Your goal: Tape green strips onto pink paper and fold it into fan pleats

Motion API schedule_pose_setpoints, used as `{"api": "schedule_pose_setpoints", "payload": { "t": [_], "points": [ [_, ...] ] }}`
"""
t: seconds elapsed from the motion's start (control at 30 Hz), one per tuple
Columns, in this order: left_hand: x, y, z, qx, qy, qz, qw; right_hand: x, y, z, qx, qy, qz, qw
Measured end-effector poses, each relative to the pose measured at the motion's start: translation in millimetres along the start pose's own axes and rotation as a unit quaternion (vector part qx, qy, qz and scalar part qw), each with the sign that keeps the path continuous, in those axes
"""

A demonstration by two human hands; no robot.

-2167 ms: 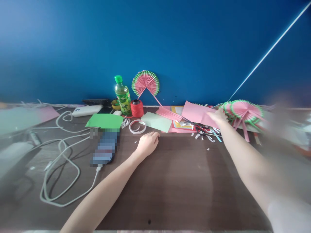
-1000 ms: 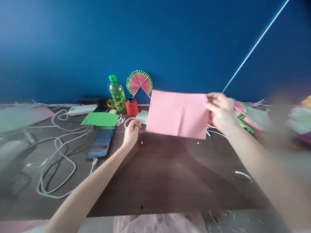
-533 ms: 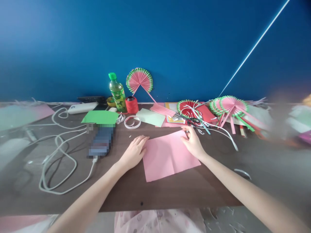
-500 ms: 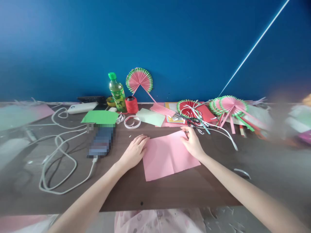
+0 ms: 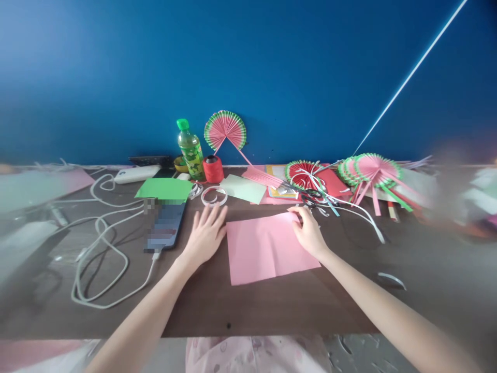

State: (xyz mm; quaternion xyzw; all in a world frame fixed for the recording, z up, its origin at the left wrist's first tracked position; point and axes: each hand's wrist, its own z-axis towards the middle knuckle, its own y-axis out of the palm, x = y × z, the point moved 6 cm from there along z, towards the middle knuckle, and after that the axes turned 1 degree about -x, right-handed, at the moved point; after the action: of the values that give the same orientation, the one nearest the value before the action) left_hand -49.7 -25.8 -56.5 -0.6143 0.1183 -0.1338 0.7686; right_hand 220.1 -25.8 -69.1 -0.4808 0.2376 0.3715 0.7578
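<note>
A creased sheet of pink paper [image 5: 252, 254] lies on the dark table in front of me. My right hand [image 5: 308, 230] is closed on its upper right corner, thumb and fingers pinching the edge. Just left of the sheet, my left hand [image 5: 205, 233] is open with its fingers spread, the thumb side close to the paper's left edge. Beyond those fingertips lies a white tape roll [image 5: 214, 196], next to a red spool of thread [image 5: 213, 169].
A phone [image 5: 169, 225] on a looped white cable [image 5: 97, 259] lies left, under green paper [image 5: 163, 188]. A bottle [image 5: 190, 153] and a pleated paper fan [image 5: 225, 129] stand against the blue wall. More fans [image 5: 375, 170], scissors [image 5: 310, 197] and paper strips [image 5: 361, 210] lie back right.
My left hand has come off the pink paper's left edge and moved slightly left, spreading its fingers. My right hand stays at the upper right corner.
</note>
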Motion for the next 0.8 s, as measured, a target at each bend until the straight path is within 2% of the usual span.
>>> {"api": "schedule_pose_setpoints", "payload": {
  "t": [0.07, 0.1, 0.2, 0.23, 0.3, 0.4, 0.47, 0.53, 0.63, 0.7, 0.8],
  "points": [
    [7.2, 5.7, 0.6, -0.038, 0.037, -0.013, 0.999, 2.2, 0.5, 0.5, 0.0, 0.005, -0.006, 1.0],
    [6.5, 6.4, 1.4, -0.041, 0.027, -0.009, 0.999, 1.7, 1.1, 0.6, -0.002, -0.003, -0.014, 1.0],
    [-3.5, -1.5, 4.6, 0.004, -0.054, 0.007, 0.998, -3.3, 3.6, 0.4, -0.004, -0.044, -0.063, 0.997],
    [-3.6, -5.1, 5.2, 0.018, -0.06, -0.001, 0.998, -4.2, 4.9, 0.4, -0.006, -0.051, -0.081, 0.995],
    [6.0, -9.5, 5.6, 0.019, -0.014, -0.042, 0.999, -3.4, 7.5, 0.5, -0.01, -0.049, -0.114, 0.992],
    [36.0, -5.2, -0.1, -0.052, 0.131, -0.102, 0.985, 1.0, 10.4, 1.1, -0.017, -0.039, -0.149, 0.988],
    [48.3, 1.3, -4.9, -0.087, 0.189, -0.113, 0.972, 3.5, 11.0, 1.6, -0.015, -0.037, -0.156, 0.987],
    [47.8, 8.1, -5.3, -0.096, 0.199, -0.102, 0.97, 4.2, 11.0, 2.2, -0.01, -0.036, -0.157, 0.987],
    [34.2, 16.0, -0.1, -0.099, 0.172, -0.08, 0.977, 2.4, 12.6, 2.6, -0.016, -0.021, -0.175, 0.984],
    [27.9, 17.4, 2.9, -0.103, 0.16, -0.066, 0.98, 0.2, 14.3, 2.4, -0.029, -0.005, -0.196, 0.98],
    [31.5, 14.2, 3.6, -0.102, 0.155, -0.048, 0.981, -3.0, 15.2, 2.4, -0.043, 0.006, -0.209, 0.977]
  ]
}}
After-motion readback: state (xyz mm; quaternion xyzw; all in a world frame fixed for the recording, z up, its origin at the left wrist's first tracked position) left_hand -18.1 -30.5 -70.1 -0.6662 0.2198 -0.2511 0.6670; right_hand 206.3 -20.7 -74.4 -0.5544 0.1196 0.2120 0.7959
